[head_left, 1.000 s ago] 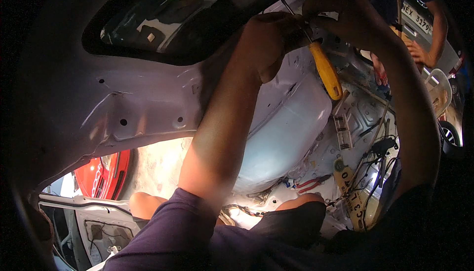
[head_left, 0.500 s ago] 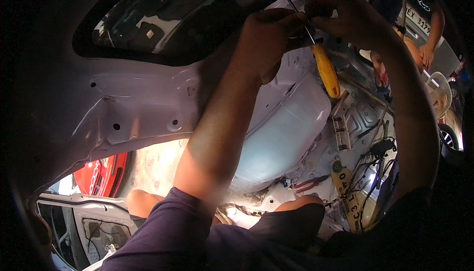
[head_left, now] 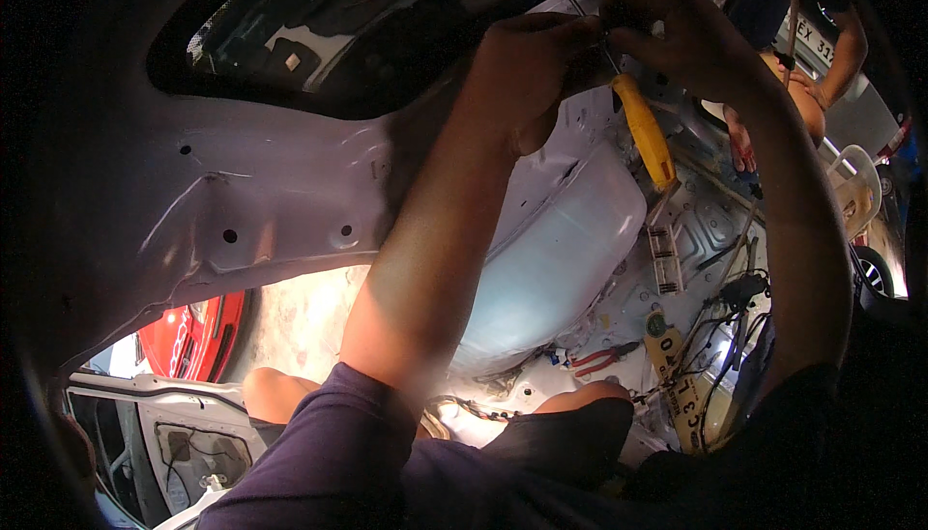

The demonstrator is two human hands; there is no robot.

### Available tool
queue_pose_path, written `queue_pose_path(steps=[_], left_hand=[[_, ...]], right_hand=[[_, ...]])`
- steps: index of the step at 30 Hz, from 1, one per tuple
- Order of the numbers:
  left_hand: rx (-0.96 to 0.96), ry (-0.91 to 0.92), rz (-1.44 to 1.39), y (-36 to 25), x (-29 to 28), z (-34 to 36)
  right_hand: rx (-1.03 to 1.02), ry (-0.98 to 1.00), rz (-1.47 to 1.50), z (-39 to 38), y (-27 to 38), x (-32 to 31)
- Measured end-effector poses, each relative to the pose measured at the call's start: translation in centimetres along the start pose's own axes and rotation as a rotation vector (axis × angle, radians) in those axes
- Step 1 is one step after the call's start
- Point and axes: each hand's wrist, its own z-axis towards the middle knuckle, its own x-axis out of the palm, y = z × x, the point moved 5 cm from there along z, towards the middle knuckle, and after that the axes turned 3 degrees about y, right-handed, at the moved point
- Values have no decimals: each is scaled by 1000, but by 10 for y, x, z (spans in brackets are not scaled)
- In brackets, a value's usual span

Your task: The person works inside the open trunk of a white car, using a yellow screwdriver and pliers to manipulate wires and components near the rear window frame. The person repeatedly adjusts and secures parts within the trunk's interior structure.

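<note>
Both my arms reach up toward the top of the view, under the car window. My left hand (head_left: 522, 71) is closed, its fingertips pinched around the shaft of a screwdriver. The screwdriver's yellow handle (head_left: 646, 134) hangs free below the fingers, slanting down to the right, while its thin metal shaft runs up between my hands. My right hand (head_left: 672, 42) is curled close to the shaft, thumb and fingers brought together beside my left fingertips. Dark shadow hides what those right fingers hold, and the shaft's tip.
Bare car body panel (head_left: 280, 182) with holes curves along the left. Red-handled pliers (head_left: 603, 360), a clear plastic box (head_left: 665, 259), a marked yellow plate (head_left: 675, 375) and loose black wires (head_left: 739, 308) lie on the car floor. Another person's arm (head_left: 843, 57) shows at right.
The screwdriver's handle has swung slightly to the right and its shaft tilts a little. My hands stay close together. The other person's hand at the right has shifted.
</note>
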Motion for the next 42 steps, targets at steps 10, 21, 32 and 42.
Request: queue_pose_path(steps=[10, 21, 32, 42], left_hand=[[-34, -3, -80, 0, 3, 1], [-18, -23, -144, 0, 4, -4], [18, -63, -226, 1, 11, -6], [18, -83, -313, 4, 18, -5]], right_hand=[[-59, 28, 45, 2, -1, 0], [-5, 23, 43, 2, 0, 2], [88, -61, 27, 1, 8, 2], [-3, -230, -118, -11, 10, 8]])
